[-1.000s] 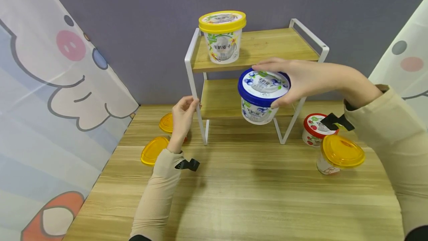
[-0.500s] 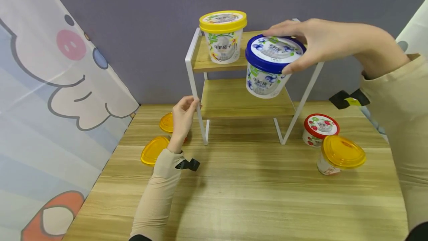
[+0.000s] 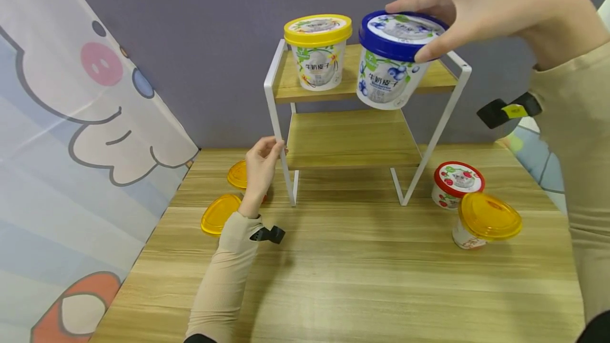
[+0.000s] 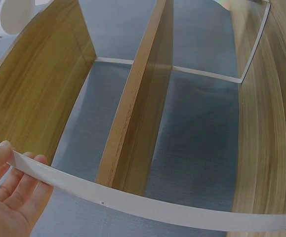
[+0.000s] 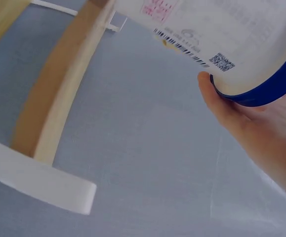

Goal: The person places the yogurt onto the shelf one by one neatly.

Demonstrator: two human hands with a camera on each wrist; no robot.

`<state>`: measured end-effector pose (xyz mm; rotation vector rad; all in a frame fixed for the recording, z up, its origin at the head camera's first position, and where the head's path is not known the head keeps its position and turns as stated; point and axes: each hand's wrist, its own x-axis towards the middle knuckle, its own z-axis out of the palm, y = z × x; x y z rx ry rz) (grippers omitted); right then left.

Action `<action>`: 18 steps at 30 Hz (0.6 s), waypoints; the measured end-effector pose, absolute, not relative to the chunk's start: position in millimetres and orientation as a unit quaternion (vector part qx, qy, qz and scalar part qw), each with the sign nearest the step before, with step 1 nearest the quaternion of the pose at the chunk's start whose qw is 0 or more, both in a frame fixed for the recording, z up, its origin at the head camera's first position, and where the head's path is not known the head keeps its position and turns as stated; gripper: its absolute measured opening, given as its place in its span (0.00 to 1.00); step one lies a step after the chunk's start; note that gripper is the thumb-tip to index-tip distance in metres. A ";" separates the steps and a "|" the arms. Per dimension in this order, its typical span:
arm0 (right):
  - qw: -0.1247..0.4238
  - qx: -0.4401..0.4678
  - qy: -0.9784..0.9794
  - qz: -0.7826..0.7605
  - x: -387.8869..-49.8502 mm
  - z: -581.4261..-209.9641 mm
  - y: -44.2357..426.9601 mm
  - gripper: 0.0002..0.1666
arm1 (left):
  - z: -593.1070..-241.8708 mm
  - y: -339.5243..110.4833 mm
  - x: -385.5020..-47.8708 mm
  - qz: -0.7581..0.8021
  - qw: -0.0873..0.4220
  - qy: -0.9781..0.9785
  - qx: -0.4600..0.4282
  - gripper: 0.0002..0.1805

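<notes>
My right hand [image 3: 495,15] grips a white tub with a blue lid and blueberry print [image 3: 388,78] by its lid rim, thumb in front and fingers behind. The tub appears upright, in front of the shelf's upper board; whether its base touches the board I cannot tell. On that board's left side stands a similar tub with a yellow lid [image 3: 318,57]. My left hand [image 3: 259,168] pinches the white front left leg of the two-tier shelf rack [image 3: 352,139]. In the left wrist view its thumb and fingers [image 4: 31,197] lie on either side of the white frame.
Right of the rack, a red-lidded tub [image 3: 458,184] and a cup with an amber lid [image 3: 490,218] stand on the wooden table [image 3: 352,279]. Two amber-lidded containers, the nearer one [image 3: 221,215] in plain view, sit left of the rack, partly behind my left hand. A grey wall rises behind.
My right hand has raised the blue-lidded tub, moving it slightly right, from the middle tier's height to the upper board's. My left hand has stayed on the rack leg.
</notes>
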<state>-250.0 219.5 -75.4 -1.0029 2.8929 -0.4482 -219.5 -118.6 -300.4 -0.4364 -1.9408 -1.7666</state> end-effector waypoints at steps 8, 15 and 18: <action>0.065 -0.261 0.940 -0.208 -265.6 -73.7 219.7 0.47 | -300.5 -118.9 -218.1 -0.636 0.238 -0.717 -0.155 0.11; 0.086 -0.235 0.939 -0.235 -270.5 -75.7 219.3 0.46 | -301.2 -118.4 -218.3 -0.643 0.237 -0.708 -0.169 0.11; 0.079 -0.238 0.942 -0.224 -271.1 -76.4 220.4 0.43 | -301.8 -118.2 -218.5 -0.638 0.241 -0.711 -0.171 0.10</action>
